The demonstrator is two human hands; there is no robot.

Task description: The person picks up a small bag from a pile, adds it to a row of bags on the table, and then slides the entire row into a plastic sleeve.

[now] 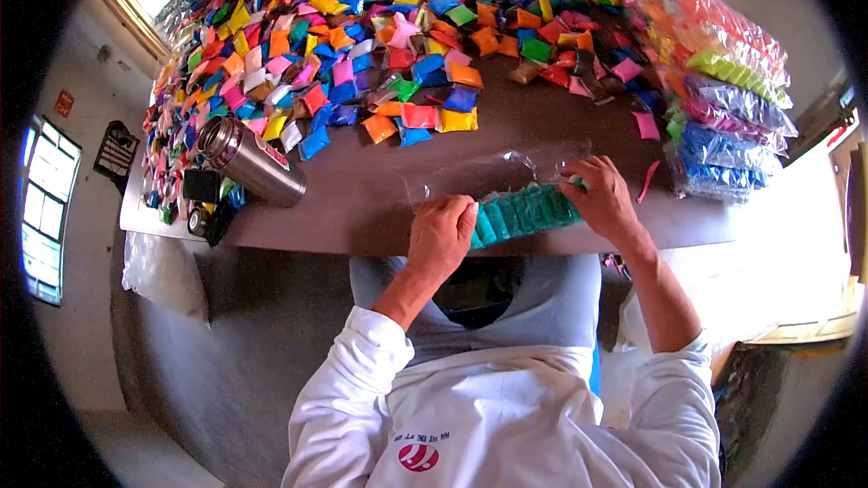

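Note:
A clear plastic bag holding a row of green packets lies at the table's front edge, between my two hands. My left hand is closed on the bag's left end, thumb against the plastic. At the other end, my right hand pinches the bag near its upper right corner. Loose transparent film stands up along the bag's far side. Beyond it spreads a large heap of small coloured packets in many colours.
Filled clear bags are stacked in a pile on the right of the table. A steel flask stands at the left, with a small black device beside it. A red strip lies right of my right hand.

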